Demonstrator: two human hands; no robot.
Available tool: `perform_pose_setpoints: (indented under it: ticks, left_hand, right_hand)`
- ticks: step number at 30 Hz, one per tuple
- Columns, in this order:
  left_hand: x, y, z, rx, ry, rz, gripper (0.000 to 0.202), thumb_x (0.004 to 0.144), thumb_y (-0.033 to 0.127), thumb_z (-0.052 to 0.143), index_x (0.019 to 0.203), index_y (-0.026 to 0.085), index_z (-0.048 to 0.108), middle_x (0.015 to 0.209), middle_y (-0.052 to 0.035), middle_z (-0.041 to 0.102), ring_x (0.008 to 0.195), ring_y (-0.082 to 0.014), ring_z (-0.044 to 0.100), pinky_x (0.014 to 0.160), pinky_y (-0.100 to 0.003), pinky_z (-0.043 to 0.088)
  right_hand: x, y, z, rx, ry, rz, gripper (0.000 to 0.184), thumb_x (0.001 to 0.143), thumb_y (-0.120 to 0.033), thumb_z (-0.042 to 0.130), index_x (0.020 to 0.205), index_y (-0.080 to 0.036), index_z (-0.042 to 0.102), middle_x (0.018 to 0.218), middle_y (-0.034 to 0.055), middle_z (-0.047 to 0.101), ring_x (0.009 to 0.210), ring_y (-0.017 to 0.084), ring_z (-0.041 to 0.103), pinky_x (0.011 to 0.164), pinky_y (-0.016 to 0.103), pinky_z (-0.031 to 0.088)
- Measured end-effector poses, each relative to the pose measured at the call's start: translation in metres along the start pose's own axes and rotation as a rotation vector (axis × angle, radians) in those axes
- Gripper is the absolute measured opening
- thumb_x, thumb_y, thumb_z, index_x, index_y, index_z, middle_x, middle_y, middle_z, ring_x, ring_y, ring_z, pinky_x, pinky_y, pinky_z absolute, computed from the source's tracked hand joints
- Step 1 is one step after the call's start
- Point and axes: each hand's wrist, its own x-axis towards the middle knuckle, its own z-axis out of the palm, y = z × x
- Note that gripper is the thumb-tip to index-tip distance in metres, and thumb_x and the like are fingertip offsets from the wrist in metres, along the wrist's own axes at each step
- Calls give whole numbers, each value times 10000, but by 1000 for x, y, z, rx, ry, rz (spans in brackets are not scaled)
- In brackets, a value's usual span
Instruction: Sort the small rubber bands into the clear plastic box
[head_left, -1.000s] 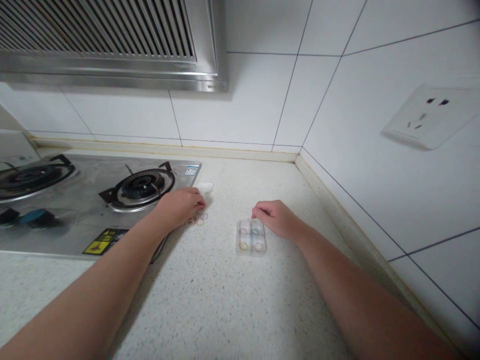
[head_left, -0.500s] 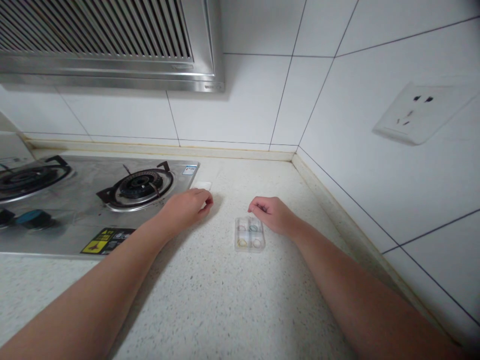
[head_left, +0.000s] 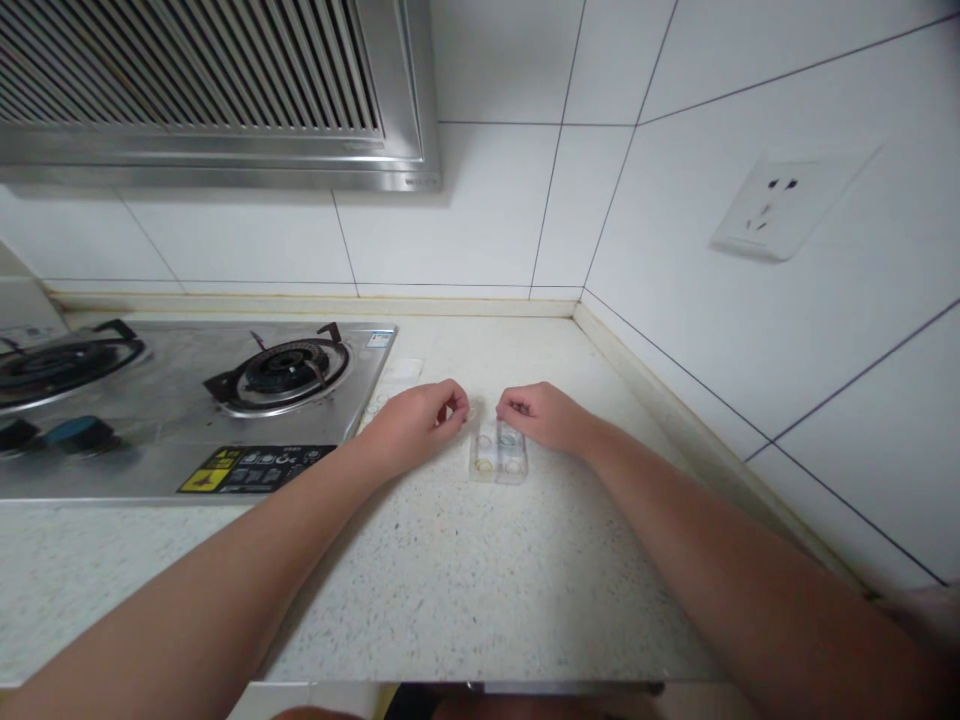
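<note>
I note the left hand [head_left: 420, 424] in a new position: its grip is shifted away from the hob [head_left: 166, 395] to just beside the clear compartment box [head_left: 498, 478]. The gap between it and the right hand [head_left: 541, 416] is narrower. The loose rings [head_left: 379, 402], near its fingertips a second ago, now lie behind that grip, on the hob side, partly hidden.

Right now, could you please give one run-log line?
Left hand: pinched, contents unclear | Right hand: curled at clear box, far right corner | Yellow ring: in box, near left
</note>
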Motion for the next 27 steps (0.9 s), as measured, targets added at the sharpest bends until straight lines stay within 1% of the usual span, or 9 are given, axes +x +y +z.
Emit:
perform_pose_setpoints:
  ticks: [5, 8, 11, 15, 17, 19, 21, 23, 27]
  left_hand:
    - [3, 0, 8, -210, 75, -27, 125, 913, 273, 536, 932, 185, 622, 848, -36, 697, 716, -147, 593, 620, -263, 431]
    - [6, 2, 15, -314, 109, -24, 121, 908, 268, 546, 923, 176, 624, 850, -41, 698, 758, -153, 602, 633, -259, 440]
    - [9, 4, 22, -424, 111, -25, 139, 913, 284, 550, 921, 168, 625, 851, -46, 695, 780, -157, 612, 656, -263, 450]
    - [10, 7, 27, -568, 62, -5, 153, 923, 297, 549, 916, 164, 625, 882, -47, 700, 833, -159, 633, 761, -289, 475]
    - [10, 8, 28, -602, 46, 11, 156, 926, 298, 549, 906, 166, 631, 899, -46, 702, 857, -158, 634, 812, -299, 473]
    - [10, 10, 27, -621, 55, 10, 162, 922, 302, 557, 901, 164, 640, 905, -49, 703, 861, -160, 630, 830, -305, 466]
    - [10, 11, 26, -637, 81, -9, 166, 912, 307, 570, 893, 158, 642, 895, -54, 702, 839, -161, 622, 814, -307, 459]
    - [10, 13, 25, -653, 97, -35, 164, 900, 304, 580, 876, 154, 641, 871, -52, 699, 809, -159, 611, 785, -303, 451]
    - [10, 15, 22, -658, 96, -76, 160, 890, 286, 578, 851, 147, 646, 819, -34, 680, 741, -140, 569, 733, -282, 423]
  right_hand:
    - [-5, -12, 1, 30, -46, -13, 200, 907, -286, 565, 849, -178, 723, 696, 5, 648, 630, 119, 533, 609, 253, 327]
    - [-6, -17, 3, 58, -52, -30, 188, 910, -284, 567, 886, -182, 724, 711, 2, 652, 647, 119, 557, 632, 250, 359]
    - [-5, -18, 5, 107, 19, -14, 197, 921, -303, 561, 908, -176, 711, 702, -5, 629, 626, 112, 534, 611, 246, 358]
    - [-2, -17, 7, 246, 120, 29, 201, 913, -315, 573, 1000, -169, 679, 779, 5, 650, 613, 107, 501, 583, 240, 363]
    - [-2, -19, 7, 303, 134, 19, 191, 905, -294, 577, 1010, -168, 674, 823, 18, 674, 664, 119, 535, 627, 249, 397]
    - [-3, -22, 7, 342, 136, -7, 167, 905, -261, 560, 974, -165, 678, 855, 31, 690, 740, 134, 574, 696, 265, 425]
    - [-5, -25, 5, 364, 136, -14, 163, 906, -226, 531, 927, -162, 679, 855, 32, 689, 772, 139, 585, 729, 273, 429]
    - [-6, -25, 3, 363, 130, 8, 166, 903, -211, 519, 908, -162, 677, 823, 21, 671, 750, 133, 572, 715, 271, 421]
    - [-7, -20, 1, 361, 134, 3, 197, 925, -319, 570, 918, -158, 683, 777, 7, 634, 704, 127, 531, 673, 268, 406]
